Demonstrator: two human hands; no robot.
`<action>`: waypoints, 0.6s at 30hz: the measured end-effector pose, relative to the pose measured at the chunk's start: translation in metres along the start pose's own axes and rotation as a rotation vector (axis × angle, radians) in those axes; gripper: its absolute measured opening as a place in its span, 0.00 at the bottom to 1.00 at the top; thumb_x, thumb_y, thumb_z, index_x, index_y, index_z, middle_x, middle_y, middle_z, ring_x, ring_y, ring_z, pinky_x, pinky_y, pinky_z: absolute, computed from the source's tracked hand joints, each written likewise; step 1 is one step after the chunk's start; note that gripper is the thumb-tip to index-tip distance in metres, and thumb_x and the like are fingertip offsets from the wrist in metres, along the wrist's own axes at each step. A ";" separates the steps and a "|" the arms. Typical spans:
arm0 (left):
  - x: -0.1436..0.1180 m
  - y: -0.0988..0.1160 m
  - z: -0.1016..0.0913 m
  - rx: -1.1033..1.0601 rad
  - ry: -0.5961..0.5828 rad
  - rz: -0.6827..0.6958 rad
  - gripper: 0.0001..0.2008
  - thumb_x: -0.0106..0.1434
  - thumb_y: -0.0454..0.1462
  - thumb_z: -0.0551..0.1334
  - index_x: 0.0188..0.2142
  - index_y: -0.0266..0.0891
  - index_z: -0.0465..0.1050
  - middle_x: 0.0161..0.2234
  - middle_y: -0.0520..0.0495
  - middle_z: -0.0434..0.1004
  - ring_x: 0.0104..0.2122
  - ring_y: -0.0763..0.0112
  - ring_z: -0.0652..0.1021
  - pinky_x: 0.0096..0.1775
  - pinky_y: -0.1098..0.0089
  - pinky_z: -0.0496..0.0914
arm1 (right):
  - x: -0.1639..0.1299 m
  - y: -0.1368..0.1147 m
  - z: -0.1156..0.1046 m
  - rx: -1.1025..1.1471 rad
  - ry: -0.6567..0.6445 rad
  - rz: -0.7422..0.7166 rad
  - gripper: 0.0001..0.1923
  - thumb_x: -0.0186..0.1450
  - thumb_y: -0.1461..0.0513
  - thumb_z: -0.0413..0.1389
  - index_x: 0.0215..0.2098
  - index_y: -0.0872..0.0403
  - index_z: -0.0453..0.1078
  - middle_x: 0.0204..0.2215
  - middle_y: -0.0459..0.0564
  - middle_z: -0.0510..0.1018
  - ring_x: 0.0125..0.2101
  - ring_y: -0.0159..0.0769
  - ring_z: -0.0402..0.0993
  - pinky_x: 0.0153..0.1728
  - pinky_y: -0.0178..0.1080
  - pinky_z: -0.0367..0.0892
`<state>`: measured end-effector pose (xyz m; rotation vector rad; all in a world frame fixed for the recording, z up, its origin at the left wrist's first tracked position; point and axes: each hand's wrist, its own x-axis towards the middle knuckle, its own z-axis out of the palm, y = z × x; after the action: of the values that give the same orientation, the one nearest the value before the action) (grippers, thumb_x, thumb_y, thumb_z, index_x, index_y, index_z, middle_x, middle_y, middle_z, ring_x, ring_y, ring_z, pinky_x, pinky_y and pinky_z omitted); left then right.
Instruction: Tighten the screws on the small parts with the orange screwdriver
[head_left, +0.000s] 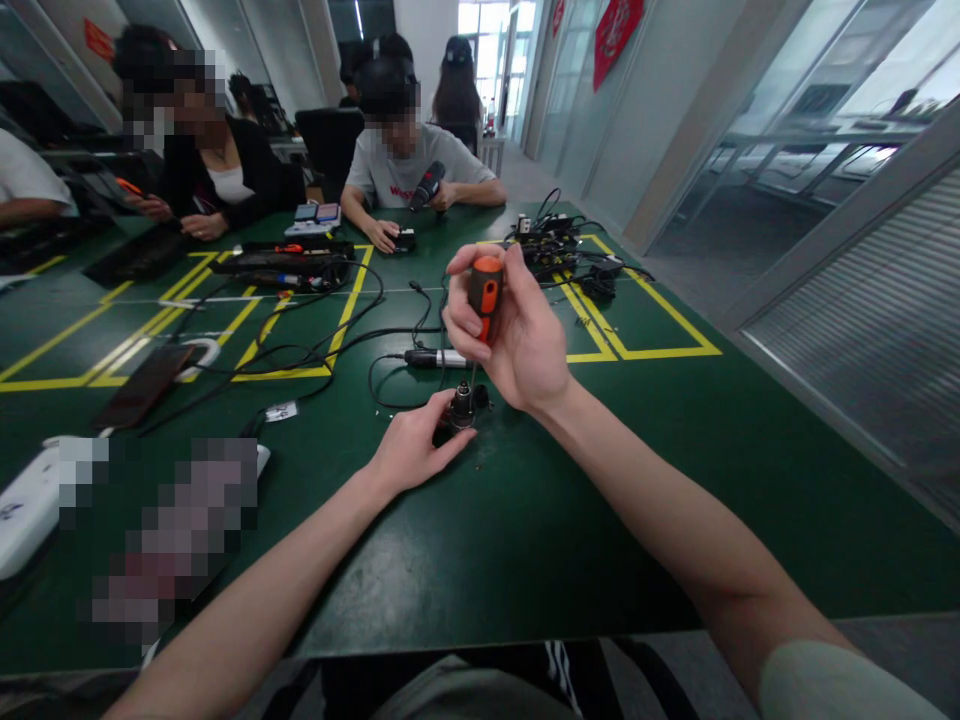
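My right hand (517, 335) grips an orange-and-black screwdriver (484, 290) held upright, its shaft pointing down into a small black part (459, 410) on the green table (570, 520). My left hand (412, 445) pinches that small black part and holds it against the table. The screwdriver's tip meets the top of the part, just above my left fingers.
Black cables (315, 350) and a silver-tipped plug (435, 357) lie just beyond my hands. A dark phone (142, 385) and a white device (30, 505) sit at the left. A cable pile (562, 255) is at the far right. Two people sit across the table, one holding a power tool (427, 185).
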<state>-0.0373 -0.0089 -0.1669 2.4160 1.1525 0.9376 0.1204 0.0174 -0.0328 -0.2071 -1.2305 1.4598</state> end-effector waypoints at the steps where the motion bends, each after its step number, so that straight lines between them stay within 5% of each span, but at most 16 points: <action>1: 0.000 -0.001 -0.002 0.034 -0.022 0.015 0.23 0.70 0.45 0.64 0.60 0.39 0.65 0.39 0.45 0.85 0.35 0.59 0.86 0.37 0.64 0.80 | 0.000 0.000 0.000 0.028 -0.016 -0.023 0.16 0.76 0.46 0.50 0.39 0.49 0.63 0.20 0.35 0.59 0.15 0.24 0.50 0.14 0.28 0.50; 5: 0.000 -0.006 -0.008 0.114 -0.074 0.090 0.27 0.68 0.45 0.66 0.61 0.38 0.64 0.42 0.43 0.85 0.37 0.58 0.86 0.39 0.62 0.80 | -0.002 0.001 0.000 0.065 -0.057 -0.050 0.14 0.74 0.50 0.55 0.38 0.49 0.62 0.20 0.35 0.61 0.15 0.24 0.49 0.15 0.27 0.49; 14: 0.000 -0.009 -0.011 0.134 -0.065 0.143 0.23 0.69 0.46 0.65 0.58 0.38 0.68 0.39 0.44 0.84 0.37 0.58 0.86 0.41 0.62 0.80 | -0.005 -0.005 0.001 0.081 -0.064 0.091 0.23 0.75 0.41 0.47 0.36 0.50 0.60 0.18 0.35 0.55 0.15 0.25 0.47 0.14 0.27 0.49; 18: -0.001 -0.007 -0.012 0.114 -0.050 0.155 0.22 0.69 0.46 0.64 0.58 0.39 0.69 0.39 0.44 0.84 0.36 0.59 0.86 0.40 0.63 0.80 | -0.011 -0.003 0.000 0.059 -0.097 0.016 0.20 0.71 0.43 0.56 0.37 0.48 0.60 0.18 0.34 0.59 0.15 0.24 0.48 0.15 0.27 0.51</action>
<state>-0.0494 -0.0051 -0.1622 2.6363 1.0400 0.8721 0.1258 0.0081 -0.0358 -0.1077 -1.2649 1.5330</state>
